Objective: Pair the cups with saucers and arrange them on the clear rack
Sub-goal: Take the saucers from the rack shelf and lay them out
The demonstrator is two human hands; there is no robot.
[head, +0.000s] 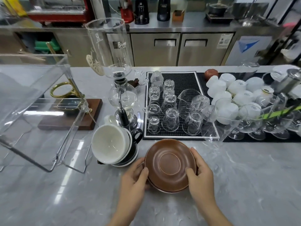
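Brown saucers (pixel 170 163) (2 stacked) between left hand (pixel 135 174) and right hand (pixel 201 172).

Marble counter (pixel 244 176) bears rack (pixel 40 111), mat (pixel 187 79).

Single view, head-mounted, wide-angle. It looks forward and steeply down from the near edge of the grey marble counter (pixel 244 176), close above both hands at bottom centre. The far steel cabinets (pixel 179 48) occupy the top of frame. Straight lines bow toward the edges. No second view overlaps it
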